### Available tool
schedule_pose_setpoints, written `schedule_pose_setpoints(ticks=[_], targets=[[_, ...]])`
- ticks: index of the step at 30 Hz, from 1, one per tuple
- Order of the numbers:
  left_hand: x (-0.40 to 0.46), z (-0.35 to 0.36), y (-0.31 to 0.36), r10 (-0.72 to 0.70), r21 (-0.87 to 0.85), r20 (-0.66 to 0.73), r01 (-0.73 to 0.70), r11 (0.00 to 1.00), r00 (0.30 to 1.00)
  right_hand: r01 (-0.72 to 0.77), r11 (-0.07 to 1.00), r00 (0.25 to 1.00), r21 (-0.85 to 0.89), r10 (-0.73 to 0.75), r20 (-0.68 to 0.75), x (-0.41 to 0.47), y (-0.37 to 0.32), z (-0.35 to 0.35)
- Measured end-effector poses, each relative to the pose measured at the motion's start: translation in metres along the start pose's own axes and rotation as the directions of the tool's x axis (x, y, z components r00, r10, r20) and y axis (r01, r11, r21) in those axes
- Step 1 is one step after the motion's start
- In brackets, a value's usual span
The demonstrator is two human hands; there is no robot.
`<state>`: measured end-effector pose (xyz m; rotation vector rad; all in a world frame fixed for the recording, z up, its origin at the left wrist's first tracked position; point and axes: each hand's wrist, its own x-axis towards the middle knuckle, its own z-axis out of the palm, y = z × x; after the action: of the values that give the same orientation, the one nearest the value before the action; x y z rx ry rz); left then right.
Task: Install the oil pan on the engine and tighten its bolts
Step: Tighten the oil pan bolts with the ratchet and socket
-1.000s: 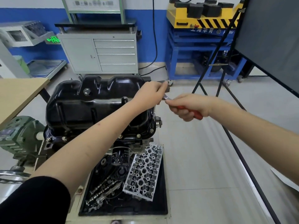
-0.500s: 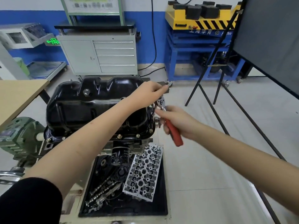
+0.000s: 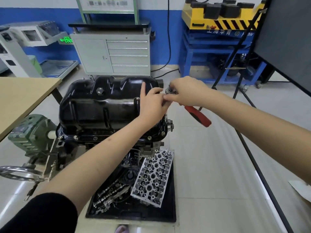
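Your fingers are both busy at the far right corner of the oil pan (image 3: pixel 107 105): the right hand (image 3: pixel 186 93) is curled round the ratchet (image 3: pixel 197 114) near its silver head, red handle trailing out toward you, and the left hand (image 3: pixel 154 105) pinches something at the tool's head with thumb and lower fingers, index finger straight up against the pan wall (whether that is the socket or a bolt, you cannot tell from here).

Start with the big piece: the pan already sits on the engine (image 3: pixel 111 138), its flange down on the block all round as far as can be seen. That part of the job looks done.

Next, the bolts (image 3: pixel 149 137): several heads show along the pan's near flange, so they are at least started. Whether they are snug is not visible. The flange on the pan's far side and left side is hidden or too small to judge.

What remains, as I read it, is the tightening: the right-edge corner under your hands first, then the remaining bolts round the flange.
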<state>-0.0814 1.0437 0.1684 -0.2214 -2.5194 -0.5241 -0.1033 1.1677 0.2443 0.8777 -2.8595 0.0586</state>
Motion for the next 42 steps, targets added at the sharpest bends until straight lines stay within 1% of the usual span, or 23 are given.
schedule_pose_setpoints(ticks=[2, 4, 5, 6, 10, 12, 14, 16, 18, 20, 23, 25, 27, 29, 31, 33, 35, 36, 38, 40, 41, 42], targets=[[-0.001, 0.000, -0.004, 0.033, -0.036, -0.017, -0.033, 0.999, 0.999, 0.109, 0.994, 0.994, -0.021, -0.108, 0.027, -0.002, 0.003, -0.003], [-0.003, -0.003, -0.009, 0.079, -0.067, -0.008, -0.079, 0.995, 0.997, 0.267, 0.964, 0.957, -0.005, -0.264, 0.117, -0.002, 0.009, -0.010], [-0.004, -0.005, -0.010, 0.091, -0.063, -0.008, -0.091, 0.994, 0.996, 0.318, 0.948, 0.937, -0.016, -0.312, 0.157, -0.002, 0.010, -0.013], [-0.005, -0.005, -0.010, 0.094, -0.053, -0.012, -0.095, 0.994, 0.996, 0.335, 0.941, 0.930, -0.051, -0.321, 0.178, -0.001, 0.010, -0.015], [-0.005, 0.002, -0.008, 0.068, 0.020, -0.007, -0.068, 0.997, 0.998, 0.245, 0.937, 0.967, -0.249, -0.217, 0.134, -0.001, -0.001, -0.015], [-0.005, 0.005, -0.009, 0.068, 0.051, 0.003, -0.068, 0.996, 0.998, 0.247, 0.914, 0.968, -0.322, -0.218, 0.124, 0.001, -0.007, -0.011], [-0.005, 0.005, -0.010, 0.080, 0.069, 0.018, -0.081, 0.994, 0.997, 0.256, 0.908, 0.966, -0.331, -0.236, 0.102, 0.003, -0.009, -0.007], [-0.005, 0.004, -0.011, 0.090, 0.077, 0.012, -0.091, 0.993, 0.996, 0.283, 0.912, 0.959, -0.298, -0.272, 0.077, 0.003, -0.003, -0.005], [-0.006, 0.004, -0.010, 0.093, 0.078, -0.002, -0.093, 0.993, 0.996, 0.318, 0.928, 0.948, -0.194, -0.310, 0.071, 0.002, 0.008, -0.001], [-0.006, 0.004, -0.008, 0.093, 0.068, -0.017, -0.092, 0.993, 0.996, 0.317, 0.943, 0.948, -0.102, -0.311, 0.075, 0.001, 0.018, 0.003], [-0.007, 0.007, -0.006, 0.085, 0.080, -0.039, -0.081, 0.994, 0.996, 0.292, 0.950, 0.956, -0.110, -0.291, 0.028, 0.000, 0.023, 0.011], [-0.007, 0.009, -0.007, 0.085, 0.087, -0.044, -0.080, 0.993, 0.995, 0.238, 0.963, 0.970, -0.123, -0.243, -0.026, -0.003, 0.018, 0.017], [-0.008, 0.008, -0.008, 0.091, 0.077, -0.056, -0.087, 0.993, 0.994, 0.155, 0.983, 0.985, -0.097, -0.160, -0.056, -0.006, 0.011, 0.022], [-0.008, 0.006, -0.008, 0.112, 0.067, -0.072, -0.108, 0.992, 0.991, 0.062, 0.998, 0.997, -0.032, -0.063, -0.047, -0.009, 0.005, 0.026], [-0.007, 0.004, -0.006, 0.118, 0.070, -0.068, -0.113, 0.991, 0.991, 0.002, 1.000, 0.999, 0.014, -0.002, -0.040, -0.011, 0.001, 0.027], [-0.007, 0.003, -0.007, 0.104, 0.085, -0.027, -0.101, 0.991, 0.994, -0.008, 1.000, 0.998, 0.029, 0.009, -0.054, -0.010, 0.000, 0.024], [-0.006, 0.001, -0.005, 0.072, 0.094, 0.004, -0.072, 0.993, 0.997, 0.024, 1.000, 0.996, 0.019, -0.023, -0.083, -0.010, 0.003, 0.018], [-0.004, -0.002, -0.002, 0.045, 0.076, 0.006, -0.045, 0.996, 0.999, 0.054, 0.998, 0.993, 0.012, -0.052, -0.110, -0.010, 0.005, 0.013], [0.002, -0.011, 0.005, 0.001, -0.034, -0.004, -0.001, 0.999, 1.000, 0.111, 0.994, 0.979, 0.016, -0.107, -0.176, -0.010, 0.008, -0.001], [0.007, -0.022, 0.012, -0.031, -0.169, 0.035, 0.036, 0.985, 0.999, 0.149, 0.988, 0.968, 0.048, -0.136, -0.209, -0.011, 0.012, -0.012], [0.006, -0.027, 0.014, -0.041, -0.209, 0.062, 0.053, 0.977, 0.997, 0.158, 0.986, 0.967, 0.061, -0.142, -0.212, -0.013, 0.013, -0.015], [0.005, -0.031, 0.017, -0.044, -0.211, 0.091, 0.063, 0.976, 0.995, 0.162, 0.984, 0.967, 0.071, -0.144, -0.208, -0.016, 0.013, -0.016]])
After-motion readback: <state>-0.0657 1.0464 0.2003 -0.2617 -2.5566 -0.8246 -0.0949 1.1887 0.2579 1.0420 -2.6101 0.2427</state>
